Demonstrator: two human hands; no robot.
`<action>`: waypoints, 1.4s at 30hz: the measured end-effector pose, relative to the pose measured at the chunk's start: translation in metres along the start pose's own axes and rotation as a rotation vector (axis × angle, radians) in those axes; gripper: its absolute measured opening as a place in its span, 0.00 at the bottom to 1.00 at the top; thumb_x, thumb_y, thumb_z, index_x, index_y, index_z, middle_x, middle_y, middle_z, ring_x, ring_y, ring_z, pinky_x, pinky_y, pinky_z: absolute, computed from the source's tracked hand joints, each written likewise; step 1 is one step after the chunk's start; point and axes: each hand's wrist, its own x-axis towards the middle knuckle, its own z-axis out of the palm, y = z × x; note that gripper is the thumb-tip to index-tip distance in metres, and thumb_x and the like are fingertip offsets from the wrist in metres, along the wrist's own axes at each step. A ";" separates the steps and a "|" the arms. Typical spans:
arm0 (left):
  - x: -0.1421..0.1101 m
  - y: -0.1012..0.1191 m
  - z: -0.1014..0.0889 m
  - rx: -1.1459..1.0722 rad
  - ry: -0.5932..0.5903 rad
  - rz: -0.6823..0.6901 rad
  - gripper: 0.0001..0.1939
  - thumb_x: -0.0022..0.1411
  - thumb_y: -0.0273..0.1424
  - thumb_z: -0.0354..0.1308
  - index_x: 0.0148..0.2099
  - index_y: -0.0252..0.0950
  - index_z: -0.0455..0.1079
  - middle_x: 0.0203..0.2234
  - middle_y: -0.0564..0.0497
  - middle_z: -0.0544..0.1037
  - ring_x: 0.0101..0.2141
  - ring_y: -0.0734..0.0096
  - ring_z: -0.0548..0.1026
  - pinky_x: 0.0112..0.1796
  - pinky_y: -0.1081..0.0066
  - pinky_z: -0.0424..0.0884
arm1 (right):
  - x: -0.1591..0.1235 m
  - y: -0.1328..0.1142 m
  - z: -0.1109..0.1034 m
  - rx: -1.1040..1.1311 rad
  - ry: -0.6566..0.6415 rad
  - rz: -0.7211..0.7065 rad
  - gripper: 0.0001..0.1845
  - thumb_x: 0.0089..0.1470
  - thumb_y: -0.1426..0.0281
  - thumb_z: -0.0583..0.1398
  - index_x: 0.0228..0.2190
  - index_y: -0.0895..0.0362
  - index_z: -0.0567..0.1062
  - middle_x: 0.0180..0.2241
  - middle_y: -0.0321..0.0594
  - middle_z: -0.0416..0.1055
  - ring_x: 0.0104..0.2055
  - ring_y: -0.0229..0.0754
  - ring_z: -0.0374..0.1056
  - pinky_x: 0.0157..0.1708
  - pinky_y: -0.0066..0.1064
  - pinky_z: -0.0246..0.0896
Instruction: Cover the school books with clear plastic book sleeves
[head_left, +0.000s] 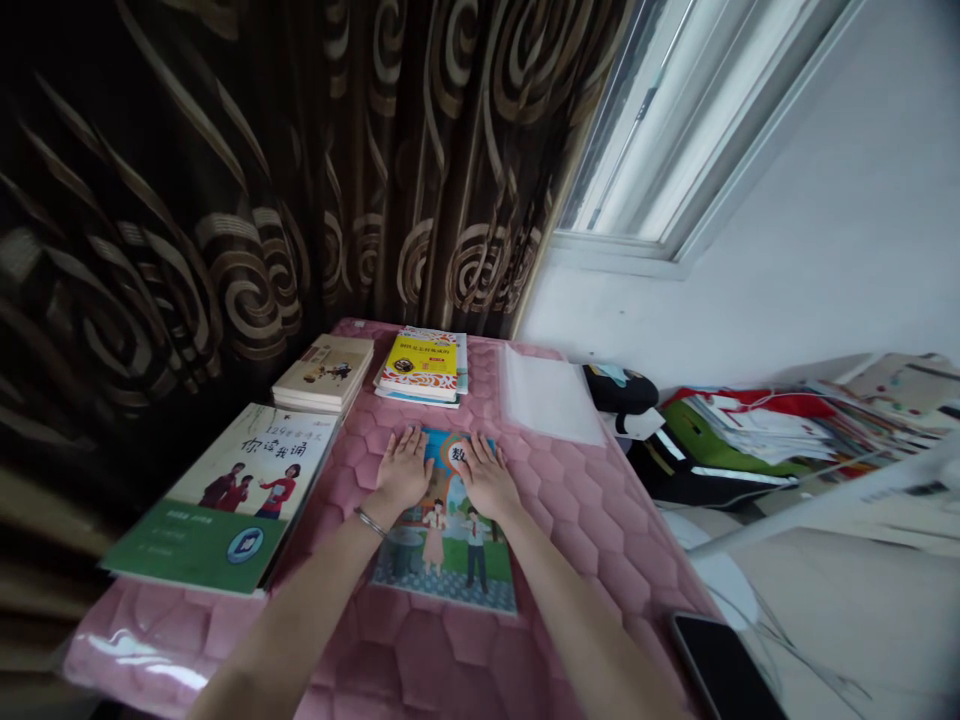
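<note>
A textbook [454, 560] with a blue cover, two drawn children and a large Chinese character at the top lies flat on the pink padded table cover [442, 655]. My left hand [405, 470] rests palm down over its upper left edge, fingers stretched out, a bracelet at the wrist. Across the upper right part of the same cover lies my right hand [489, 475], also flat with its fingers extended. Both hands touch the book without gripping it, and they hide part of the title.
Left of the textbook lies a green and white book [225, 500], with a stack of beige books [324, 372] behind it. A yellow-covered book pile [421, 362] and a clear plastic sleeve [547, 390] sit farther back. A phone [724, 665] is at the right edge.
</note>
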 end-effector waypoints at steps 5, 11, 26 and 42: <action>-0.058 0.009 0.001 -0.003 -0.005 0.132 0.29 0.70 0.38 0.40 0.69 0.32 0.53 0.67 0.43 0.57 0.66 0.62 0.54 0.65 0.58 0.48 | -0.001 0.000 0.003 -0.001 0.006 -0.002 0.30 0.67 0.63 0.41 0.66 0.61 0.54 0.70 0.46 0.40 0.71 0.46 0.35 0.68 0.48 0.33; -0.105 -0.006 -0.002 -0.013 -0.010 0.176 0.29 0.72 0.40 0.37 0.70 0.35 0.49 0.68 0.45 0.55 0.67 0.65 0.52 0.65 0.59 0.49 | 0.002 0.000 -0.002 -0.032 -0.021 0.004 0.30 0.67 0.63 0.41 0.66 0.61 0.52 0.70 0.46 0.39 0.71 0.46 0.35 0.67 0.48 0.33; -0.104 -0.007 -0.005 -0.019 -0.017 0.161 0.29 0.71 0.39 0.39 0.70 0.34 0.52 0.68 0.46 0.55 0.66 0.63 0.54 0.65 0.58 0.50 | -0.137 -0.026 0.010 0.052 0.040 -0.221 0.32 0.66 0.57 0.45 0.67 0.57 0.52 0.69 0.43 0.43 0.71 0.47 0.40 0.68 0.46 0.42; -0.048 -0.018 -0.001 -0.056 -0.077 0.137 0.28 0.71 0.38 0.40 0.69 0.33 0.52 0.68 0.44 0.53 0.67 0.60 0.53 0.64 0.53 0.50 | -0.082 0.005 0.016 0.024 0.050 -0.227 0.32 0.67 0.57 0.45 0.67 0.57 0.51 0.69 0.46 0.43 0.71 0.49 0.39 0.67 0.48 0.43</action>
